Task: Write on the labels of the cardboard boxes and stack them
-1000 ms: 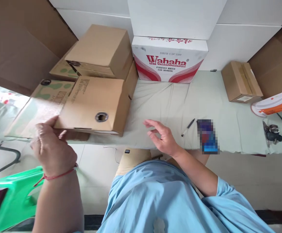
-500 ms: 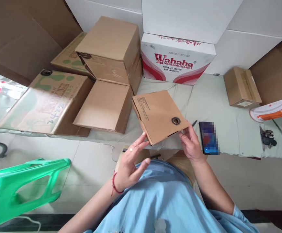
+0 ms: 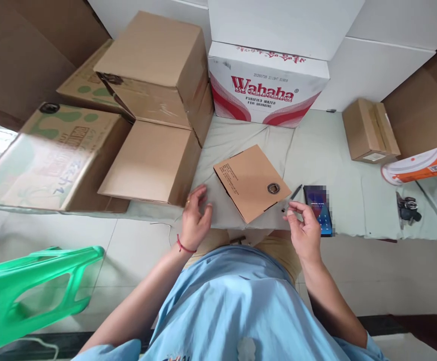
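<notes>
A flat brown carton [image 3: 250,180] with small print and a dark round mark lies on the cloth-covered table. My left hand [image 3: 196,218] is left of it, fingers apart and holding nothing, close to the table's front edge. On the other side, my right hand [image 3: 304,225] is by the carton's right corner, thumb and fingers brought together; whether something small is between them is hard to make out. A dark pen [image 3: 296,192] lies just beyond these fingertips. The phone [image 3: 318,210], its screen lit, lies partly behind my right hand.
Stacked brown boxes [image 3: 150,65] stand at the left, beside a green-printed carton [image 3: 52,155]. A white and red water carton [image 3: 267,87] is at the back. Right lie a small box [image 3: 371,130], an orange-white cylinder [image 3: 421,163] and keys [image 3: 408,209]. A green stool [image 3: 33,286] stands lower left.
The flat carton has come down from my hands onto the table. My left hand has let go and moved left; my right hand has let go of its corner. The view has shifted slightly.
</notes>
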Tool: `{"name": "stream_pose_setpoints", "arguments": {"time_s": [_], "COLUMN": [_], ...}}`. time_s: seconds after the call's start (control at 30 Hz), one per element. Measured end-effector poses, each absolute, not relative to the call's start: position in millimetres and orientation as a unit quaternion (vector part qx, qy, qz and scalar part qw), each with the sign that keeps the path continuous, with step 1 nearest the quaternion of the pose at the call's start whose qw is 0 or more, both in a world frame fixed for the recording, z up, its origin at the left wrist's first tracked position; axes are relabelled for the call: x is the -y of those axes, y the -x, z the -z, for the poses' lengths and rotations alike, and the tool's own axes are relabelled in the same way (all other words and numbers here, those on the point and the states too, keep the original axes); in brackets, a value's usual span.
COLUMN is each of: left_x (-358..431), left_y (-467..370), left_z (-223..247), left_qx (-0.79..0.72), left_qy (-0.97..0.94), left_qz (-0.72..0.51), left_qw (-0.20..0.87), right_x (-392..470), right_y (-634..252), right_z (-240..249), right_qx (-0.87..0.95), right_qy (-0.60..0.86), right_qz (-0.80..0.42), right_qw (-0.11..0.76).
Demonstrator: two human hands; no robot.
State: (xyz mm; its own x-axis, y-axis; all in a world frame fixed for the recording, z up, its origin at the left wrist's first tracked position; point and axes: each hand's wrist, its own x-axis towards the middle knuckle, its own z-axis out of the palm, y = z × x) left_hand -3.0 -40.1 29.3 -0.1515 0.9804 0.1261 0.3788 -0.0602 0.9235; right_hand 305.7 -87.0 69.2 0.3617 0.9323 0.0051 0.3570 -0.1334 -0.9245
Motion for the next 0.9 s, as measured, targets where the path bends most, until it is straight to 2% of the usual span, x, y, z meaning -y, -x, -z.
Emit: {"name": "stream_pose_setpoints", "arguments": {"time_s": [0.17,0.33,0.4,0.47,0.6,0.73,0.9], "left_x": [-23,-14,13,43,78,84,83], "left_y": [-15,-17,-18,-20,-28,-26,-14], "left_z": [-26,-54,-79,-106,-140,-139,-133], "left_qx": [-0.587,-0.543,-0.506,-0.423,-0.305,-0.317,-0.357], "left_qy": [-0.485,-0.507,-0.576,-0.688,-0.776,-0.771,-0.753], "left_qz": [-0.477,-0.465,-0.466,-0.485,-0.511,-0.52,-0.513], "left_qw": [0.439,0.481,0.441,0.336,0.209,0.184,0.206], "right_x": [99,106,105,102,93,89,84], "right_y": [-298,-289,-289,-292,-288,-276,-270], "right_z": [-64,-67,-73,-78,-83,-81,-79], "right_qx": [0.439,0.364,0.309,0.258,0.236,0.249,0.239], "right_qy": [0.659,0.609,0.592,0.576,0.529,0.51,0.523], "right_qz": [-0.447,-0.521,-0.55,-0.58,-0.638,-0.651,-0.627], "right_qw": [0.417,0.474,0.501,0.515,0.507,0.505,0.525]}}
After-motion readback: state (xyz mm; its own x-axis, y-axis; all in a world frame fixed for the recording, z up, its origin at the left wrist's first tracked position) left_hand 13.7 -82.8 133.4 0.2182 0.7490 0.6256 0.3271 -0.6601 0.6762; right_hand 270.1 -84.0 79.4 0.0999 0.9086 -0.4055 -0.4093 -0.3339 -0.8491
